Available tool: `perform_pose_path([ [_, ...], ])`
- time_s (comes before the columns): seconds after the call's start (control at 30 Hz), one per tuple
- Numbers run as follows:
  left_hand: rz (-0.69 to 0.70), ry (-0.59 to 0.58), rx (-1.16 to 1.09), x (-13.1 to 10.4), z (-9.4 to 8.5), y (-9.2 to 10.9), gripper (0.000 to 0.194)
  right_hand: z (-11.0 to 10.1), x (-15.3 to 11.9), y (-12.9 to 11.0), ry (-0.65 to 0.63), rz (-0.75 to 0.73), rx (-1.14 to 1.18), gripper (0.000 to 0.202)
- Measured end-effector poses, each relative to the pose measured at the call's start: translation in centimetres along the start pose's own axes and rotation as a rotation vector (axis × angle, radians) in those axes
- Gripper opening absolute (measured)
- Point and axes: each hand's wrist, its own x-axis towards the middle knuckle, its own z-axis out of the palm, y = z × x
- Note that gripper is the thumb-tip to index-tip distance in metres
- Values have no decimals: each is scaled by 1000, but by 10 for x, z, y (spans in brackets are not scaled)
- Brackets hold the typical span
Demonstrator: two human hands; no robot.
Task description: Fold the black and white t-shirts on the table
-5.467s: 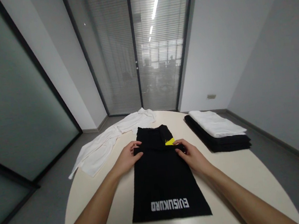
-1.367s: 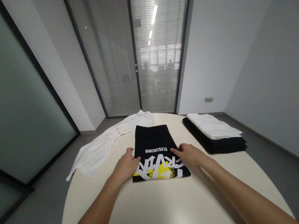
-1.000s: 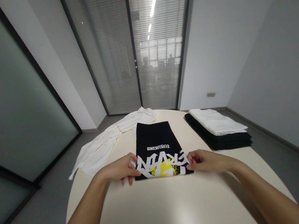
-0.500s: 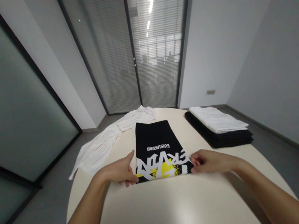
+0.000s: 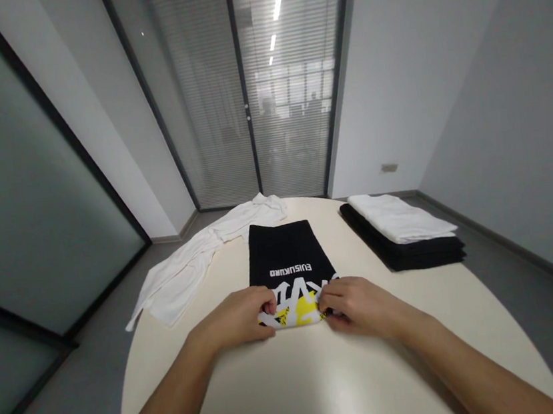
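A black T-shirt [image 5: 282, 250], folded into a long rectangle, lies flat on the table in front of me. White lettering and a yellow print cover its near part. My left hand [image 5: 247, 315] grips the near left corner, fingers curled over the cloth. At the near right corner, my right hand [image 5: 352, 305] is closed on the fabric, thumb low by the edge. Both hands hide the corners they hold, and the near edge between them looks slightly raised or bent.
The round cream table [image 5: 298, 385] carries a loose white garment [image 5: 183, 265] along its far left side. On the right sits a stack of folded black clothes [image 5: 408, 254] with a folded white garment [image 5: 398, 215] on top. A glass partition [image 5: 248, 103] stands beyond.
Both hands have moved inward, over the near corners of the T-shirt, and their fingers have curled more tightly. The near edge now sits slightly farther from me.
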Motion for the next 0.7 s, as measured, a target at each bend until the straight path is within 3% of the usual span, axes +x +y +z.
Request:
perform_pose_path([
  [0.13,10,1,35,-2,-2,3,17,-1,-1,5,7,7,64,28],
  [0.23,-25,-81,-55,-4,-7,5,16,-8,-2,-1,-43,28,195,31],
  [0.37,-99,-351,-311,-8,-8,9,17,-14,-7,-17,-197,88,422,30],
  [0.47,-107,-611,-464,-13,-3,15,18,-10,-14,-25,-433,170,664,29],
  [0.57,-116,-848,-594,-12,5,22,31,-4,-18,-29,-685,186,871,27],
  [0.6,-99,-848,-624,-10,7,24,35,-3,-18,-30,-727,180,897,28],
  [0.63,-68,-774,-639,-7,8,25,37,-3,-16,-31,-727,170,890,29],
  [0.7,39,-417,-605,1,12,24,35,-5,-11,-35,-577,120,785,27],
])
